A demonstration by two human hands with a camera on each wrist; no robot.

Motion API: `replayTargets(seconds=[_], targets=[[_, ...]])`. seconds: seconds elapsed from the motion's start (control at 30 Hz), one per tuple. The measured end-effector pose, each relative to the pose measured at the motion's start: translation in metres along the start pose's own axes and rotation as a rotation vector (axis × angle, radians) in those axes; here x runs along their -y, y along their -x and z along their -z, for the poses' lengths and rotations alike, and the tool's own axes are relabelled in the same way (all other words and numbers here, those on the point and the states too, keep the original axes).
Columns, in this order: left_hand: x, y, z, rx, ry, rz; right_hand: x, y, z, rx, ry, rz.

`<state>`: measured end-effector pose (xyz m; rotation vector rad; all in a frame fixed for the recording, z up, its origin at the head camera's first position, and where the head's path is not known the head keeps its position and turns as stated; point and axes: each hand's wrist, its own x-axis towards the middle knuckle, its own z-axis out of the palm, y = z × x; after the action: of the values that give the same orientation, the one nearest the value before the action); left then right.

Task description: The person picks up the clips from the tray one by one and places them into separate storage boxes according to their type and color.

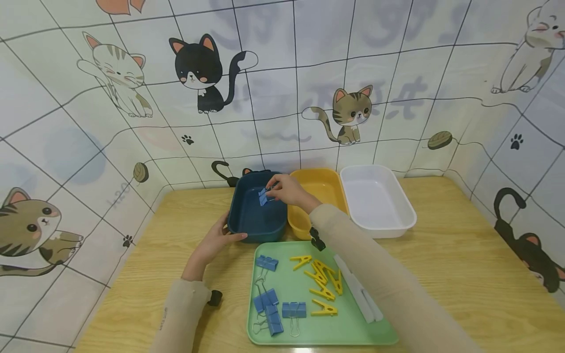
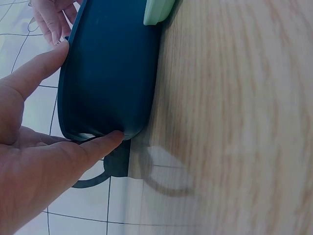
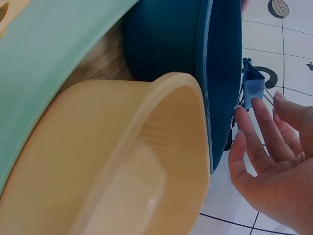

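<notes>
In the head view, my right hand (image 1: 289, 190) is above the dark blue bin (image 1: 251, 215), pinching a blue binder clip (image 1: 263, 197) at its fingertips. The right wrist view shows that clip (image 3: 254, 87) just past the fingertips, above the bin's rim. My left hand (image 1: 216, 240) holds the near left corner of the bin. In the left wrist view, its thumb (image 2: 46, 63) presses at the rim while a finger (image 2: 105, 145) lies against the bin's end wall.
A yellow bin (image 1: 320, 184) and a white bin (image 1: 379, 196) stand to the right. In front, a green tray (image 1: 353, 338) carries several blue binder clips (image 1: 294, 310), several yellow clothespins (image 1: 324, 308) and white sticks (image 1: 359, 294), partly hidden by the right sleeve. A cat-patterned wall covering rises behind.
</notes>
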<state>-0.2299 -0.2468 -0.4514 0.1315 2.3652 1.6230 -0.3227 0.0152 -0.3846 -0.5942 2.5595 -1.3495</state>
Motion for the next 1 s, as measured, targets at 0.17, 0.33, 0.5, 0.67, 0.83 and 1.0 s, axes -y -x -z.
replayTargets(seconds=[0.17, 0.33, 0.5, 0.67, 0.83, 1.0], targets=[[0.001, 0.000, 0.000, -0.001, 0.003, -0.003, 0.002, -0.001, 0.000, -0.004, -0.003, 0.001], [0.001, 0.001, -0.001, 0.002, 0.007, -0.008, 0.001, -0.001, 0.000, 0.012, 0.026, 0.002], [0.002, 0.003, -0.002, 0.000, 0.007, -0.012, -0.004, 0.000, 0.003, 0.013, 0.062, 0.015], [0.001, 0.003, -0.002, -0.004, 0.003, -0.017, -0.007, 0.004, 0.006, 0.010, 0.068, 0.020], [0.000, 0.003, -0.001, -0.010, -0.004, -0.013, -0.009, 0.013, 0.011, 0.011, 0.078, 0.060], [-0.001, 0.003, -0.001, -0.015, -0.029, -0.007, -0.010, 0.023, 0.015, 0.023, 0.070, 0.094]])
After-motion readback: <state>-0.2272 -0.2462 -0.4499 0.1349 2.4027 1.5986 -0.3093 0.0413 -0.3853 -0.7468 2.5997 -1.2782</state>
